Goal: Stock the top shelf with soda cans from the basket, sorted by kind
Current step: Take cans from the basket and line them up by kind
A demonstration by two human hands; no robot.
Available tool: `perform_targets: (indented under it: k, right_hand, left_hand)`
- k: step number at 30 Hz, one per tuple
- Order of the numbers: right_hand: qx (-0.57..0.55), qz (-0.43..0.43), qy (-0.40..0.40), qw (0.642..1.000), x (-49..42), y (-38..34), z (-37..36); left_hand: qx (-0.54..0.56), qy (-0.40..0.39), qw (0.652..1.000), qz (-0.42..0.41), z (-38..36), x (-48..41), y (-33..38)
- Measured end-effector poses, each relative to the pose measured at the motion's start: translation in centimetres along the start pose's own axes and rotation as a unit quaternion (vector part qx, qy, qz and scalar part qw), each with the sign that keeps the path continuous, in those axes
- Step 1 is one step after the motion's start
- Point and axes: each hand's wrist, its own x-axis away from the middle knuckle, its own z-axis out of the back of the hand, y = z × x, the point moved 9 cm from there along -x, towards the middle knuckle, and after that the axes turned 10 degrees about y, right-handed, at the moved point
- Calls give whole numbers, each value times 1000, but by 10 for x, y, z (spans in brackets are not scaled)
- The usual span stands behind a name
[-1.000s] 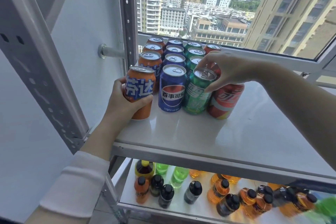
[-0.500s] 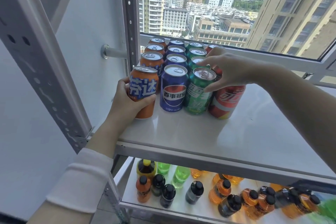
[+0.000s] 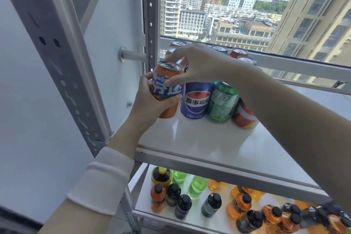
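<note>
Down past a grey slotted upright (image 3: 62,59) and a window (image 3: 228,5), onto the white top shelf (image 3: 218,144). Beneath it, a lower shelf (image 3: 144,201) crowded with capped bottles (image 3: 210,205) in orange, green and dark. No basket anywhere in view.

At the back left of the top shelf, hard by the window, a block of cans (image 3: 237,52) in rows by colour: orange at the left, then blue, green and red. Fronting those rows, upright and touching: a blue can (image 3: 195,100), a green can (image 3: 222,104) and a red can (image 3: 245,118), the last partly behind the right forearm.

At the front of the orange row, just beside the blue can: the orange can (image 3: 161,89), leaning a little, base at or just above the shelf; cannot tell which. Gripped round its lower body by the left hand (image 3: 148,104), digits wrapped close. Pinched near the top by the right hand (image 3: 201,62), stretched across the other rows, thumb on the label and fingers (image 3: 176,53) over the rim.

Probably full, so heavy for its size; stiff-walled while sealed, yet smooth and perhaps slick. Best held round the mid-body, never by rim or tab. Likely needs only squaring up flush with its row. Worth minding the right forearm, close above the green and red cans.
</note>
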Motion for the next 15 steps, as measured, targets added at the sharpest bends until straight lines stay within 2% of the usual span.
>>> perform_targets:
  k: [6, 11, 15]
  right_hand:
    - [-66, -43, 37, 996, -9, 4, -4]
    - [-48, -49, 52, 996, -10, 9, -8]
    - [-35, -44, 53, 997, -10, 14, -15]
  left_hand:
    - [12, 7, 1000, -18, 2, -9, 1]
    - [1, -40, 999, -23, -1, -14, -5]
    - [-17, -34, 998, -43, 10, -16, -10]
